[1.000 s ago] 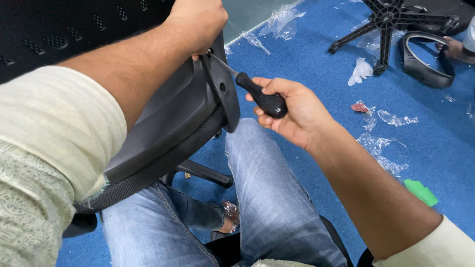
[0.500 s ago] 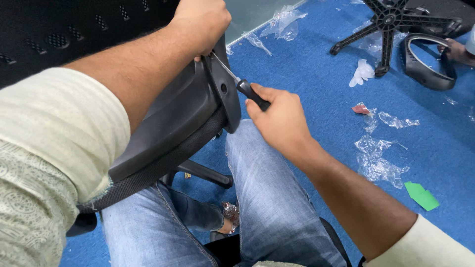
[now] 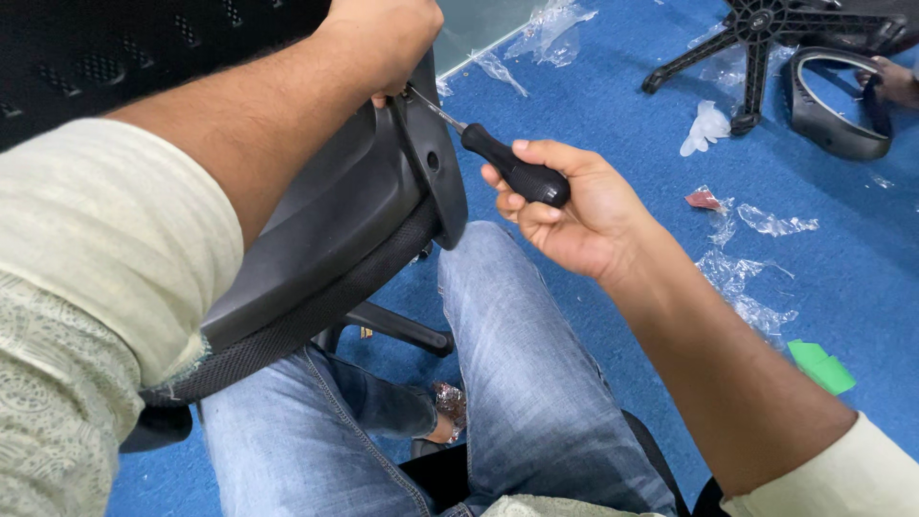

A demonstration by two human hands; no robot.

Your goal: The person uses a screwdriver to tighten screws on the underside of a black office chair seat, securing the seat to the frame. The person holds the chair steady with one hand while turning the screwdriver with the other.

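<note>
So, right hand point(image 3: 574, 206) is wrapped around the black handle of a screwdriver point(image 3: 512, 172), fingers curled over it, palm turned up-ish, and the metal shaft runs off toward 10 o'clock until the tip meets the black plastic bracket point(image 3: 436, 163) of the chair seat. Left hand point(image 3: 383, 38) sits at 12 o'clock of that bracket, clenched over its top edge right where the screwdriver tip lands; whether there's a screw pinched under the fingers, I can't tell, they cover it. The chair seat point(image 3: 316, 239) itself is tipped on its side, plastic underside facing the camera, mesh-covered rim running along the bottom toward 7 o'clock, and it leans against the person's lap, touching the jeans point(image 3: 507, 364). A black mesh chair back point(image 3: 115, 57) fills the 10 o'clock corner behind the left forearm. Under the seat, at about 6 o'clock, a black chair leg point(image 3: 402, 327) pokes out over the blue carpet point(image 3: 613, 105). Further out, scraps of clear plastic wrap point(image 3: 742, 287) are scattered on the carpet at 3 o'clock, with a small green piece point(image 3: 820, 367) near the right elbow. Up at 1 o'clock there's a black star-shaped chair base point(image 3: 756, 38), a curved black armrest part point(image 3: 833, 105) beside it, and another person's hand point(image 3: 898, 81) touching that part.
</note>
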